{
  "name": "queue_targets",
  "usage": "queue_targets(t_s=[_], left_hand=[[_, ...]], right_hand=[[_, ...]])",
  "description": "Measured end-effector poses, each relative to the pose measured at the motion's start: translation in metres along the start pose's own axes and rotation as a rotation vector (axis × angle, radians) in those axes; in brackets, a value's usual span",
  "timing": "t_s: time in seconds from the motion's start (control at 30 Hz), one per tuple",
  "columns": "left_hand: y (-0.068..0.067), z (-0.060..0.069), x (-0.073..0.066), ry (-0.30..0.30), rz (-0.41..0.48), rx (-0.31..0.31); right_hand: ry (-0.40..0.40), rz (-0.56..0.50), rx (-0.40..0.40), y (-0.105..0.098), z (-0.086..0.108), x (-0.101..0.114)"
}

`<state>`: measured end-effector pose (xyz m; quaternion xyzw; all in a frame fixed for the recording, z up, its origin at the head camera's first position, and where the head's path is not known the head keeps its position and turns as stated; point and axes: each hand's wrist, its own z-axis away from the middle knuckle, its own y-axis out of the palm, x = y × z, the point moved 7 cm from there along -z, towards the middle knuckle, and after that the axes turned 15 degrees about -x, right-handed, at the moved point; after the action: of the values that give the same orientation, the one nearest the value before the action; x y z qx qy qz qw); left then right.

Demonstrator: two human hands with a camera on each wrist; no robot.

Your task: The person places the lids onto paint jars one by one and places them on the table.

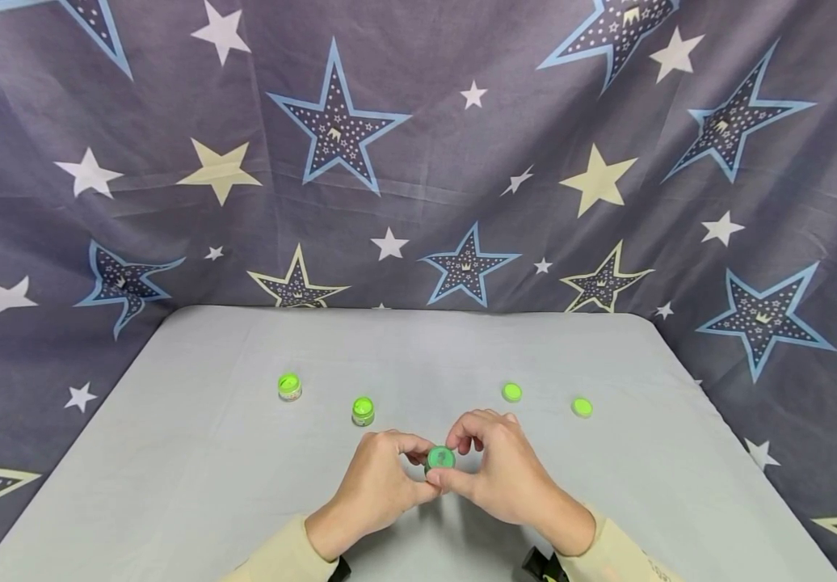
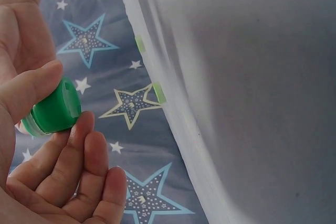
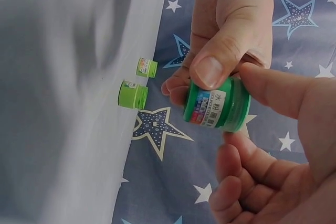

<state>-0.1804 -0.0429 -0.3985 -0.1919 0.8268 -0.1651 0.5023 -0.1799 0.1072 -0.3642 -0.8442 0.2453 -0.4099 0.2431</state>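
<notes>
Green jar [image 1: 440, 458] between two pinches: left hand [image 1: 382, 483] at labelled part [image 3: 209, 106], right hand [image 1: 502, 469] at clear end [image 3: 238, 109]

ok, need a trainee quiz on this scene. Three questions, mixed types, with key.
1. Count: how many lime-green jars stand on the table?

2. Multiple choice: in the head view, where do the two lime-green lids lie relative to those jars?
A) to the left
B) to the right
C) between them

3. True or false: both hands are holding the darker green jar.

Key:
1. Two.
2. B, to the right.
3. True; fingers of each hand grip it.
</notes>
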Motion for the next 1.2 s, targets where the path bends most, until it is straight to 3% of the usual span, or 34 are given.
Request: queue_targets(t_s=[0.27,0.6,1.2], left_hand=[[-0.0004,0.0000,-0.0003,0.013,0.006,-0.005],[0.0003,0.0003,0.0023,-0.014,-0.015,0.030],[0.0009,-0.0004,0.0025,-0.018,-0.022,0.016]], right_hand=[[-0.012,0.005,-0.002,-0.0002,0.0000,-0.0002],[-0.037,-0.174,0.104,-0.0007,-0.0024,-0.0010],[-0.030,-0.155,0.114,0.0006,-0.0036,0.0000]])
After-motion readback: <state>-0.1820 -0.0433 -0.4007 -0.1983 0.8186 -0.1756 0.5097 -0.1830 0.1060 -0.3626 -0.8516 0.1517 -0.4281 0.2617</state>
